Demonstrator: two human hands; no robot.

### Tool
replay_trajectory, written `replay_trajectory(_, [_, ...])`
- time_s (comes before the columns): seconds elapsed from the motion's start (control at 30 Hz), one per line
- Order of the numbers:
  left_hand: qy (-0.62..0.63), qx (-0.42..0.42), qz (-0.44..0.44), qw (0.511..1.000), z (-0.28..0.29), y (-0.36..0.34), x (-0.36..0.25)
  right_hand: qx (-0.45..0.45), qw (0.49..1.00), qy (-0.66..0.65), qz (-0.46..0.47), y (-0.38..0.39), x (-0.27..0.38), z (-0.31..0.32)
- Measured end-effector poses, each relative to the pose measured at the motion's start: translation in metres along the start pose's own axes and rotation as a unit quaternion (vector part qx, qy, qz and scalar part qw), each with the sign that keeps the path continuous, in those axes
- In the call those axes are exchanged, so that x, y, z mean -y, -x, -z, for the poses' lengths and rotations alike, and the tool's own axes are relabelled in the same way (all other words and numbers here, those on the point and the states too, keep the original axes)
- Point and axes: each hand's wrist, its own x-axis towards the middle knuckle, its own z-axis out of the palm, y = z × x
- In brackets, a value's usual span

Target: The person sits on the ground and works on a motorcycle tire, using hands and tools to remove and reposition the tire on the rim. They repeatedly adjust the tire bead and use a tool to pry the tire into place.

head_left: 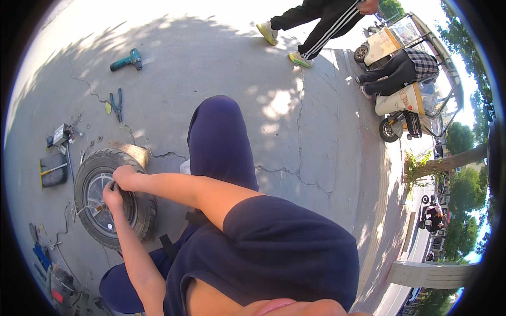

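A black-tyred wheel (145,213) with a silver hub lies on the pavement at the left, a cable coming out by its axle. Both my hands meet at the inner edge of its rim, on the far right part of the hub. My right hand (125,178) is closed, knuckles up, its fingertips hidden. Just below it my left hand (112,197) is closed too, with fingers bent against the rim. What either pinches is too small to make out. Beyond the tyre a light wooden block (136,154) touches its edge.
A teal cordless drill (127,61) and pliers (116,104) lie farther out. Left of the wheel are a black tray (54,171) with a yellow-handled tool and small metal parts. More tools lie lower left. Someone in striped trousers (329,26) stands ahead; a three-wheeler (400,100) is parked right.
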Motion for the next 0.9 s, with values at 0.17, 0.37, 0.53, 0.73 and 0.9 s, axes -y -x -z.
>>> replay_trajectory(0.17, [-0.004, 0.026, 0.01, 1.0, 0.013, -0.022, 0.04, 0.0, 0.999, 0.014, 0.047, 0.026, 0.007, 0.02])
replay_trajectory(0.37, [-0.021, -0.004, 0.027, 0.999, 0.005, -0.019, 0.021, -0.057, 0.993, 0.071, 0.076, 0.04, -0.004, 0.013])
replay_trajectory(0.53, [0.006, -0.042, 0.057, 0.997, 0.003, -0.013, 0.006, -0.116, 0.98, 0.059, 0.149, 0.055, -0.008, 0.015])
replay_trajectory(0.73, [0.001, -0.156, 0.015, 0.988, -0.005, 0.014, -0.015, -0.084, 0.956, 0.143, 0.242, 0.052, -0.023, 0.028])
replay_trajectory(0.9, [-0.008, -0.368, 0.022, 0.93, -0.016, 0.085, -0.023, -0.026, 0.915, 0.244, 0.319, 0.044, -0.026, 0.055])
